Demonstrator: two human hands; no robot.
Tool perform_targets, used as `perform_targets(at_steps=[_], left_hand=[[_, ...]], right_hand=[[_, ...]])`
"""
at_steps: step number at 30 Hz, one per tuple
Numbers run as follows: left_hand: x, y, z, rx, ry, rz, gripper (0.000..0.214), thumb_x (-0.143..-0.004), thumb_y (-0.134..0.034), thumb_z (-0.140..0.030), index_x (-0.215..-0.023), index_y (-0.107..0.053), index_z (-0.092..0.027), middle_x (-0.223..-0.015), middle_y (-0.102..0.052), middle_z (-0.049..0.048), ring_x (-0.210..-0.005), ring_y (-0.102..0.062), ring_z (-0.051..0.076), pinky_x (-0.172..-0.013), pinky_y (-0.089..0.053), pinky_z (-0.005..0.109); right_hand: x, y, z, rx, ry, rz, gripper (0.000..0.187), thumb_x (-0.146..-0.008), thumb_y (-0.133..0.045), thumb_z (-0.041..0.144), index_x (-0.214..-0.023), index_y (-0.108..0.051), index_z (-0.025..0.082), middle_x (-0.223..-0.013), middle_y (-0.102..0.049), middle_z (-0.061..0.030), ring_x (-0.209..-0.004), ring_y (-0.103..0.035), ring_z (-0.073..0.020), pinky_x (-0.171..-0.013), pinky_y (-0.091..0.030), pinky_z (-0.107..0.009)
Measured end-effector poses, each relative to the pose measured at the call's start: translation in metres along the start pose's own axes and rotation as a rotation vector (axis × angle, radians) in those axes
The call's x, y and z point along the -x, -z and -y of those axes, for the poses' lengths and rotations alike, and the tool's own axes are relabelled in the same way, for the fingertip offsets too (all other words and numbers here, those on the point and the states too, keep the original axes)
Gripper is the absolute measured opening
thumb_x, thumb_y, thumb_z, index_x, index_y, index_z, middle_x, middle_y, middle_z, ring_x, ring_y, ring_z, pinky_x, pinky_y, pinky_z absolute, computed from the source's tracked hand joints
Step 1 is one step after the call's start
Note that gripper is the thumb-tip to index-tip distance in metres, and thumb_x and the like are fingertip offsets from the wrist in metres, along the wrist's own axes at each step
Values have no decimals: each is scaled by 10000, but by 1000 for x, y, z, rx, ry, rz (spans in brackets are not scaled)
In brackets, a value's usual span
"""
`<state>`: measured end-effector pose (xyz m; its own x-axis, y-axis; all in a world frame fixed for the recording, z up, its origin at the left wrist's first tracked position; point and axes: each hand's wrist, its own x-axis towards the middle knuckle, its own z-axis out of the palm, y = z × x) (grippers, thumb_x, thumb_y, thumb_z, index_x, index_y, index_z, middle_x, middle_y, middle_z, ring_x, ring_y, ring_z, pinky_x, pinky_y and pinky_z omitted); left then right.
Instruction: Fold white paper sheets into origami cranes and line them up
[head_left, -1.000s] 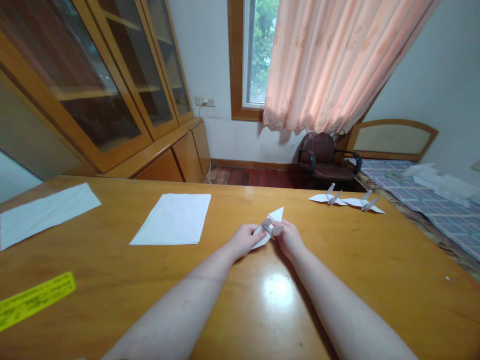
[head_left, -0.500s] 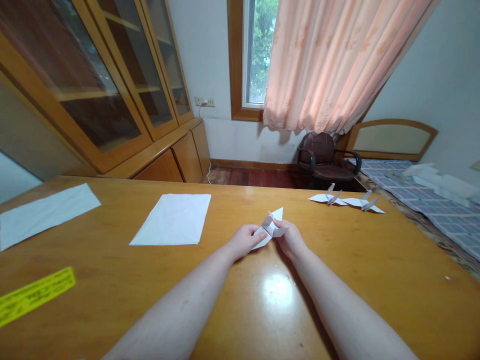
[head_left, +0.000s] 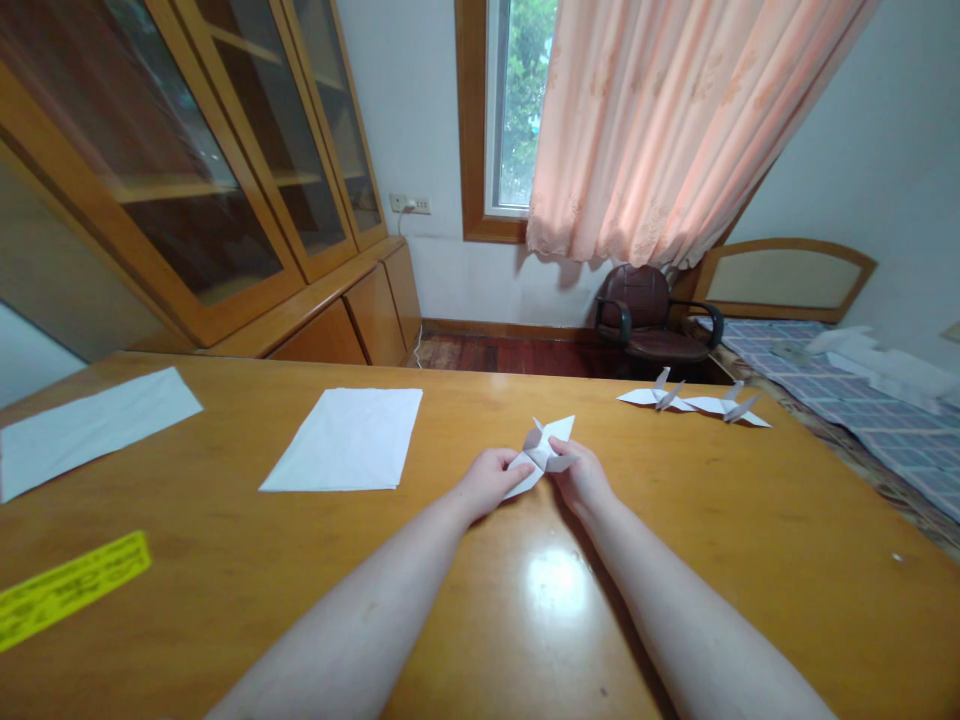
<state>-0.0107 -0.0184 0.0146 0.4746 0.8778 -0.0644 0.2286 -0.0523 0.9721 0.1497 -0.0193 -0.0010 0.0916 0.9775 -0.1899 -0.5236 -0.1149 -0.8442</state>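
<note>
A half-folded white paper crane sits just above the wooden table near its middle. My left hand pinches its left wing, fingers curled closed. My right hand pinches the right side, where a small point sticks out. Both forearms reach in from the bottom edge. Part of the paper is hidden behind my fingers.
A stack of white sheets lies left of my hands. Another white sheet and a yellow strip lie at the far left. Two finished paper cranes rest at the back right. Beyond the table stand a chair and a bed.
The small flaps between my fingers have been pulled up and outward, so a point now sticks out to the right. My hands have stayed in place.
</note>
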Motion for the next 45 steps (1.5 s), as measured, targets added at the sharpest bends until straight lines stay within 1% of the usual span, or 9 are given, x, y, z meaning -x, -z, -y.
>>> perform_targets(at_steps=[4,9,15,20,26,32,36,42,45], left_hand=[[0,0,-1,-4,6,-21,382,-746,-523,-492,-634,-551,-128,-562,-436,-36,-536,-357,91,-499,-255,216],[0,0,-2,-30,18,-43,389,-737,-531,-502,-634,-552,-126,-566,-444,-33,-545,-369,95,-501,-259,217],[1,1,-2,-52,54,-32,414,-720,-532,-534,-606,-525,-136,-534,-415,-43,-507,-338,84,-471,-239,216],[0,1,-1,-81,77,-29,425,-694,-547,-553,-602,-523,-139,-528,-429,-40,-500,-350,85,-463,-241,216],[-1,1,0,-100,84,-28,416,-700,-543,-544,-607,-525,-139,-536,-440,-39,-500,-361,87,-465,-252,218],[-2,2,1,-121,68,-15,408,-703,-541,-533,-614,-539,-135,-536,-447,-37,-501,-369,89,-467,-250,218],[-2,3,0,-137,76,-12,408,-701,-543,-533,-609,-540,-135,-535,-445,-38,-502,-366,90,-468,-249,220],[-1,3,0,-113,73,-13,408,-705,-548,-533,-613,-543,-136,-541,-454,-37,-505,-367,91,-473,-252,222],[0,2,1,-63,81,-23,408,-714,-545,-533,-636,-550,-132,-542,-458,-35,-503,-371,91,-474,-256,219]], right_hand=[[-1,0,-1,-26,14,-41,206,-569,-752,317,-651,-657,154,-691,-669,-44,-632,-572,-183,-624,-437,-298],[0,0,-2,10,42,-52,213,-581,-747,332,-652,-648,157,-704,-671,-47,-646,-578,-189,-639,-435,-307],[5,-4,4,71,84,-86,209,-587,-738,347,-617,-633,169,-637,-644,-22,-577,-537,-152,-570,-391,-274],[8,-6,10,127,69,-119,277,-545,-744,400,-548,-576,180,-547,-593,-2,-514,-484,-132,-514,-347,-263],[6,-5,9,141,75,-102,284,-558,-737,415,-560,-575,182,-543,-582,5,-507,-470,-123,-505,-334,-255],[2,0,5,168,83,-100,290,-567,-726,430,-581,-586,176,-575,-613,-18,-562,-519,-158,-542,-357,-276],[0,1,3,219,102,-100,316,-572,-716,462,-575,-571,181,-566,-611,-27,-562,-521,-165,-531,-356,-279],[1,1,5,214,91,-105,318,-572,-724,459,-556,-567,183,-539,-589,-6,-517,-485,-137,-512,-344,-265],[3,2,6,239,92,-68,301,-593,-726,444,-604,-602,170,-551,-584,9,-508,-469,-118,-506,-330,-252]])
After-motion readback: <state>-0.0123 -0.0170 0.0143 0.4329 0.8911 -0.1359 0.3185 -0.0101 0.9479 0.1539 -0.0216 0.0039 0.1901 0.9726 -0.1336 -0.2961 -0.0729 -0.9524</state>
